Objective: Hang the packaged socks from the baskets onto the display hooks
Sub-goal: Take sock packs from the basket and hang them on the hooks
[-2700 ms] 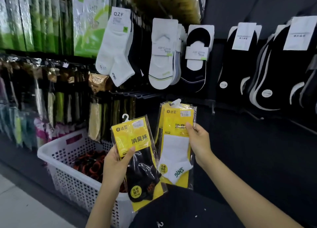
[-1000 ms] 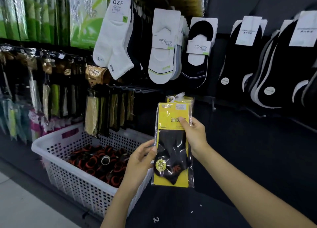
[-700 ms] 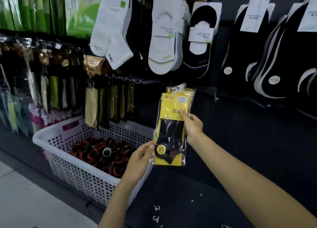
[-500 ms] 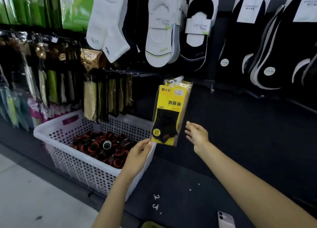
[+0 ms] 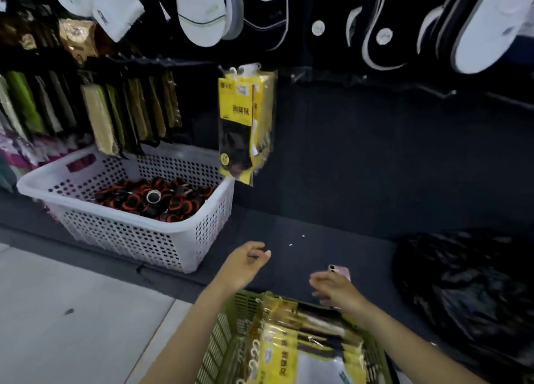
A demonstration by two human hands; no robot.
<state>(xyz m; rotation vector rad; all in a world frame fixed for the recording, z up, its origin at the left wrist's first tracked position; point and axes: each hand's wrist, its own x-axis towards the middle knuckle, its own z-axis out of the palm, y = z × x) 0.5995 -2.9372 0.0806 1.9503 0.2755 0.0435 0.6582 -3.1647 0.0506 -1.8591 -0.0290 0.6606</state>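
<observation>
Yellow sock packs [image 5: 244,123] hang from a display hook [image 5: 245,67] on the dark wall, the front pack showing a black sock. Low in front of me stands an olive-green basket [image 5: 231,334] holding several yellow sock packs [image 5: 291,349] with white hangers. My left hand [image 5: 245,263] hovers above the basket's far left corner, fingers loosely curled, holding nothing. My right hand [image 5: 332,289] hovers over the basket's far right side, fingers apart and empty.
A white perforated basket [image 5: 144,239] of black and orange rolled items stands at left on the dark platform. A pink phone [image 5: 341,271] lies beyond my right hand. A black plastic bag [image 5: 468,291] sits at right. Socks hang along the wall above.
Both hands let go of the sock packs, which now hang on the hook. My hands dropped down to the green basket and the view tilted downward.
</observation>
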